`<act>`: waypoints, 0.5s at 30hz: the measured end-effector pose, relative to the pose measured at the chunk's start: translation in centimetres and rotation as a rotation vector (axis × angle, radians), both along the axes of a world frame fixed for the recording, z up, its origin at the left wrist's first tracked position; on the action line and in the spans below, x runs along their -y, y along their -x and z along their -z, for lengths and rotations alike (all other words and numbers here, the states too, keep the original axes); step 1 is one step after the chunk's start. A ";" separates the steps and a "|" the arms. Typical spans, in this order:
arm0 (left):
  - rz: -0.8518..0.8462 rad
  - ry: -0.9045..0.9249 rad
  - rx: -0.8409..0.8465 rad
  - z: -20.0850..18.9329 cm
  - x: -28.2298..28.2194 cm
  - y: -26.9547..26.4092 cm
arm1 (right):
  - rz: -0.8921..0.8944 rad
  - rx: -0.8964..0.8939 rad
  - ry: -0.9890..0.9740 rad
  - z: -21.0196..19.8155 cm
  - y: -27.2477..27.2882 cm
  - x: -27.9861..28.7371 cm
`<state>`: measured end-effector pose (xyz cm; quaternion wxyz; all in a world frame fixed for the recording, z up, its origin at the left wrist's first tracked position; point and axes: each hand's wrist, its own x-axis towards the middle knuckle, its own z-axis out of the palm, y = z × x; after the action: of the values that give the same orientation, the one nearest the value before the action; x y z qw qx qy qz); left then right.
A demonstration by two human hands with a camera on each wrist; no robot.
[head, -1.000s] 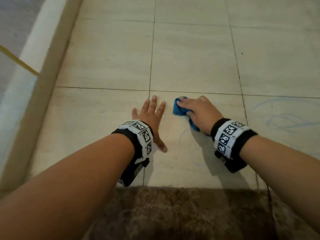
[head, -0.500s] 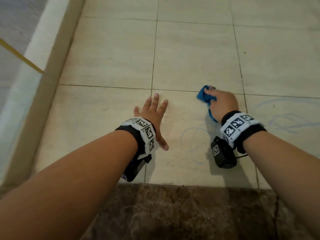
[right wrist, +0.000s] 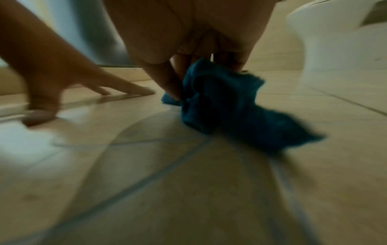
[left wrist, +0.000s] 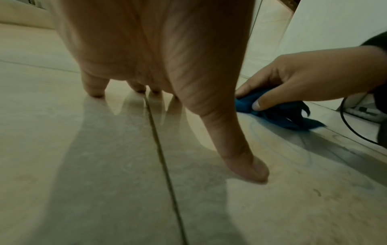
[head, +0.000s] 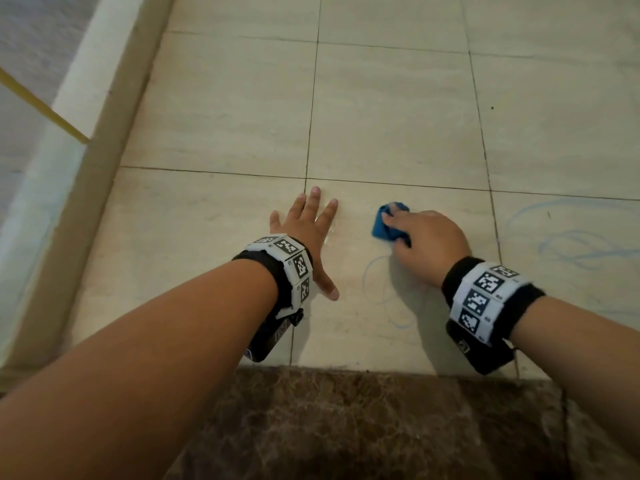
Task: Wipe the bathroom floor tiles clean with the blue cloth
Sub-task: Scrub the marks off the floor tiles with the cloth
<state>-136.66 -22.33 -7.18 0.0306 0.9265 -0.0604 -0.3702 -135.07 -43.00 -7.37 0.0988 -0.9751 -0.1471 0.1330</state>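
Observation:
My right hand [head: 420, 237] grips the bunched blue cloth [head: 386, 225] and presses it onto a beige floor tile [head: 391, 133] just below a grout line. In the right wrist view the blue cloth [right wrist: 220, 102] trails out behind my fingers, blurred. From the left wrist view the blue cloth [left wrist: 272, 112] shows under the curled fingers of my right hand [left wrist: 303, 86]. My left hand [head: 308, 233] lies flat with spread fingers on the tile to the left of the cloth. Blue scribble marks [head: 384, 292] run on the tile just in front of my right wrist.
More blue scribbles [head: 568, 247] cover the tile to the right. A raised beige curb [head: 86, 188] borders the floor on the left. A dark brown marble threshold [head: 346, 420] lies nearest me. A white toilet base [right wrist: 339, 38] stands at the right.
My right hand has slid the cloth back to the left and nearer to me, after a sweep out to the right and away. My left hand has stayed planted.

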 end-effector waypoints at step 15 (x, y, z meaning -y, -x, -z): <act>0.106 -0.011 0.010 -0.3 -1.0 3.1 | -0.089 -0.159 -0.268 2.2 1.8 -0.4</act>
<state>-139.78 -21.35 -6.87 0.0058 0.9239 -0.1074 -0.3671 -136.83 -42.59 -9.57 0.2334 -0.9321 -0.1984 0.1933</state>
